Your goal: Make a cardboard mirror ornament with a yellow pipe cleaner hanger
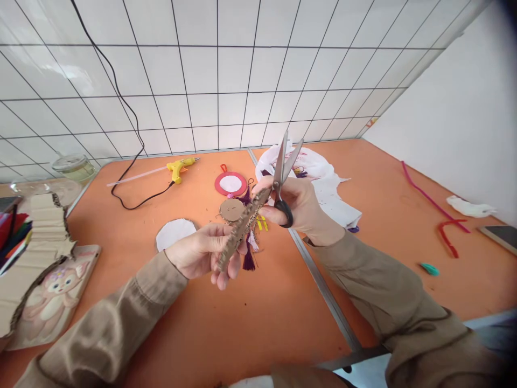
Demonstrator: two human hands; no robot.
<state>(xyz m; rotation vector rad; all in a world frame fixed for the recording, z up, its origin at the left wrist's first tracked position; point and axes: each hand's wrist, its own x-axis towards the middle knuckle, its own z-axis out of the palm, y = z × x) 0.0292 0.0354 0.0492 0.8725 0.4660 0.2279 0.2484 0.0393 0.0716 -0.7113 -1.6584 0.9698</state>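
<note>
Near the middle of the view, my left hand [197,250] grips a piece of corrugated cardboard [239,230], turned edge-on so its ridged rim faces me. My right hand [304,209] is closed around scissors [278,171] with a black handle; their blades point up and stand apart. Fingertips of the right hand also touch the cardboard's upper end. On the table behind lie a small brown cardboard disc [231,212], a red-rimmed white disc [218,186] with a red loop, and a purple tassel [249,263], partly covered by the cardboard and my hands.
A yellow glue gun [176,170] with a black cord and a white disc [174,234] lie on the orange table [258,328]. Crumpled white material [329,196] is behind my right hand. Torn cardboard [48,221] stands left; red pipe cleaners [442,237] lie right.
</note>
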